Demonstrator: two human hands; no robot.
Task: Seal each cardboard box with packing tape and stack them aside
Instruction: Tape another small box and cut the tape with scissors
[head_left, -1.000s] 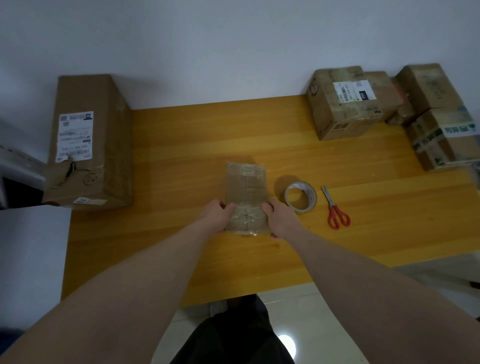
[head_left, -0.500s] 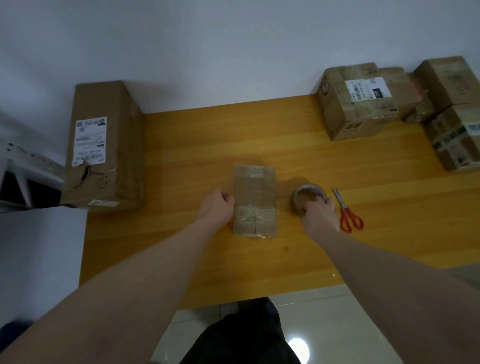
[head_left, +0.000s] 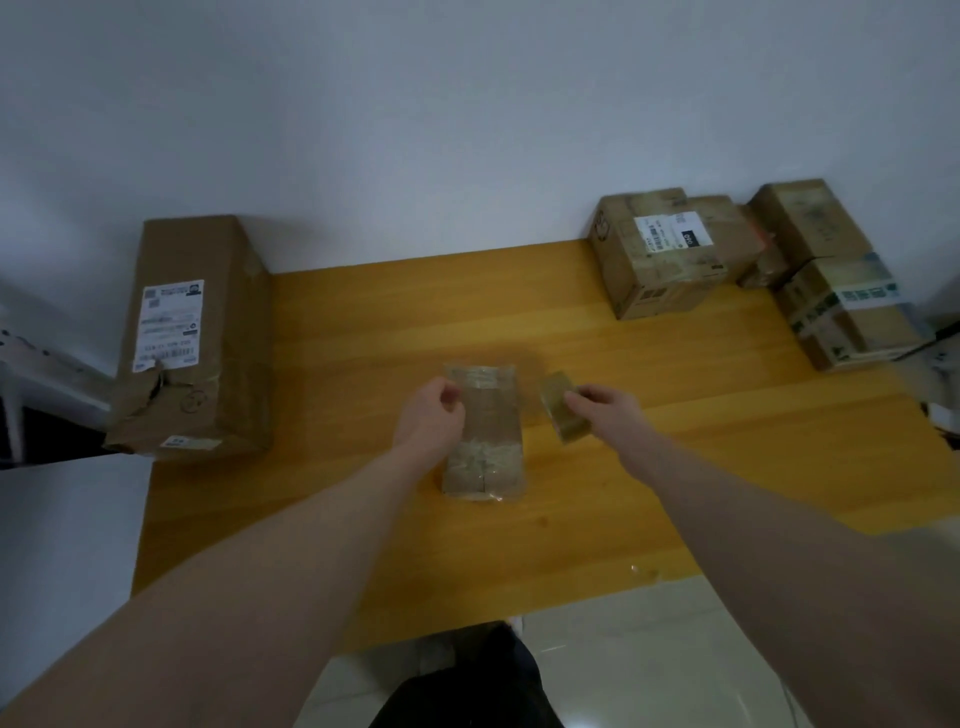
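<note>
The right hand (head_left: 605, 410) holds a roll of packing tape (head_left: 563, 413) lifted above the tabletop (head_left: 675, 467), fingers curled around its rim so the roll shows edge-on and tilted. The left hand (head_left: 434, 415) hovers over the far left part of a small cardboard box (head_left: 484, 431), fingers loosely bent with thumb and forefinger close together, as if pinching; whether it grips a tape end is too blurred to tell.

The small box lies flat near the middle of the tabletop, long side pointing away from the person. It is a slim brown rectangle, and glossy clear tape already crosses its far end and its near half, crinkled and catching the light.

The likely trouble from here is the tape itself. If the free end is hard to find or pulled crookedly, the strip could fold and stick to itself or land askew, leaving the seam partly open. The box looks light, so a sharp tug could drag it across the smooth wood unless the left hand pins it down.

The tabletop is warm yellow-orange wood with a fine grain and a slick finish. A tall brown carton (head_left: 195, 338) with a white shipping label and a torn, dented corner stands at the far left edge. A cluster of boxes (head_left: 743, 260) sits at the far right against a plain pale wall, one labelled, one banded with green-printed tape.
</note>
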